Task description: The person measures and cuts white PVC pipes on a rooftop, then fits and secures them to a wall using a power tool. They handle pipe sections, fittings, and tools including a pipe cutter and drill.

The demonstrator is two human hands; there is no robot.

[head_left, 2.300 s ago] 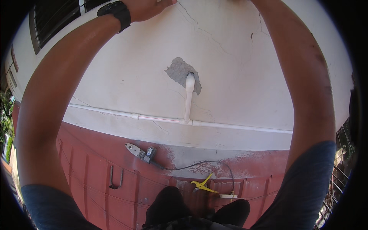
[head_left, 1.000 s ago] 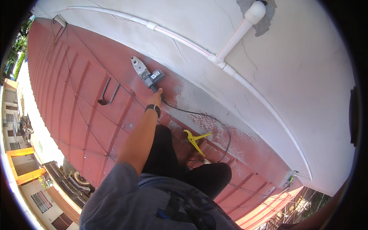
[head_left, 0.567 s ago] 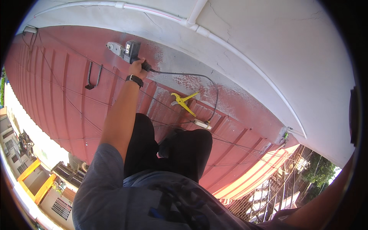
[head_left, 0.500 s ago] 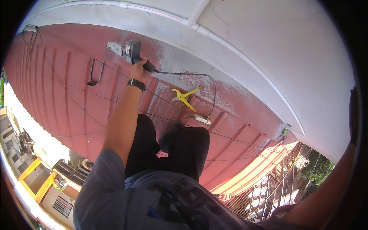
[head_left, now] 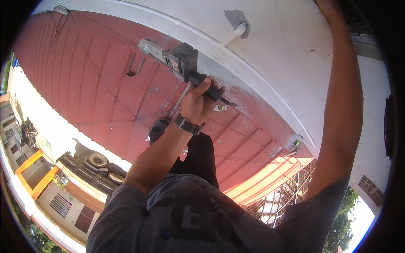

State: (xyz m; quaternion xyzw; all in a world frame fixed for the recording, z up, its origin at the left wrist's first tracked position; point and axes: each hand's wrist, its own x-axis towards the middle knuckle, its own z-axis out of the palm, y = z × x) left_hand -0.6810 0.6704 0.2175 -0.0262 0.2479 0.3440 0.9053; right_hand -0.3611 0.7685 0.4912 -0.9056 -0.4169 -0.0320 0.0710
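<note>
My left hand (head_left: 198, 101), with a black watch on its wrist, is wrapped round the black handle of a pipe fusion welder (head_left: 184, 59). The welder's flat metal heating plate (head_left: 155, 49) points up and left, with round pipe sockets near its tip. My right arm stretches up along the white wall. Only part of my right hand (head_left: 327, 7) shows at the top edge; its fingers are cut off. Between the arms, a white plastic pipe (head_left: 270, 78) runs along the wall, and a branch ends in an elbow (head_left: 240, 29) at a patch of broken plaster.
Red ribbed metal roofing (head_left: 101, 80) slopes under my legs, with thin wires strung across it. A power strip (head_left: 220, 108) lies behind the welder's handle. A bent metal bracket (head_left: 136, 66) stands on the roof. Beyond the roof's edge, a parked truck (head_left: 90, 166) is far below.
My left hand has lifted the welder off the roof and nearer to me. My right arm has swung up along the wall. The yellow pipe cutter is now out of sight.
</note>
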